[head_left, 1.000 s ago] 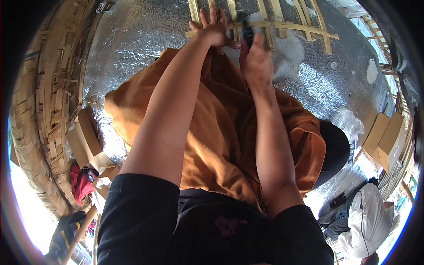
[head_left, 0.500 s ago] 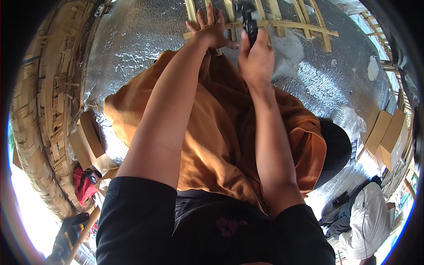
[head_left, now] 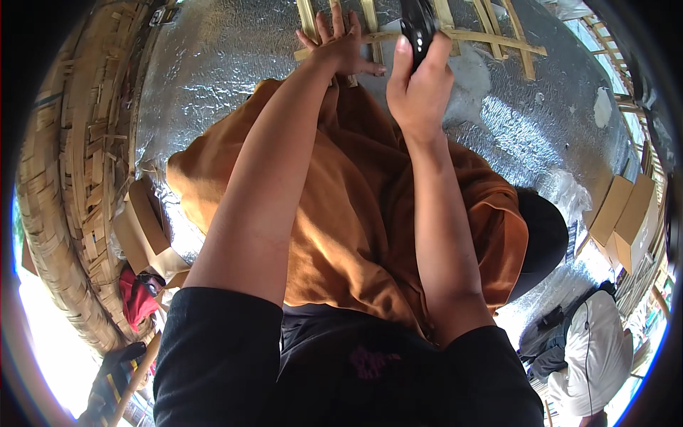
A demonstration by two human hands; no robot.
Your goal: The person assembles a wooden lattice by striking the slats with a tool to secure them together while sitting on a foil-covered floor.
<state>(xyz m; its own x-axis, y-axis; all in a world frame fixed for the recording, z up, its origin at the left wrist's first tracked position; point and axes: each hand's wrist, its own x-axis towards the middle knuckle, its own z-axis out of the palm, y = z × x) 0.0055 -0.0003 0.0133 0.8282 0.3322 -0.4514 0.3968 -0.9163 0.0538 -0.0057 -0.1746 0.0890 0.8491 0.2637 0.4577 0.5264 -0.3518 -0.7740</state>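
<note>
My left hand point(head_left: 343, 48) lies with fingers spread over thin wooden slats point(head_left: 370, 28) that cross in a lattice at the top of the view. Wrapped in my right hand point(head_left: 421, 92) is a black-handled tool point(head_left: 418, 32), pointing away from me. Its far end is blurred and runs up to the picture's edge, so its kind cannot be told. It hangs over the crossing slat point(head_left: 462, 35), hiding part of the lattice. Brown cloth point(head_left: 341, 206) spreads below both forearms, across my lap.
Silvery foil sheeting point(head_left: 206, 99) covers the floor. Cardboard boxes stand at left point(head_left: 146, 220) and right point(head_left: 626, 220). A woven bamboo wall point(head_left: 78, 185) runs along the left. A black rounded thing point(head_left: 544, 242) lies by the cloth's right end; a pale bundle point(head_left: 594, 356) sits lower right.
My right hand has shifted slightly right, and the black-handled tool in it has moved with it, now looking larger. My left hand stays in place on the slats.
</note>
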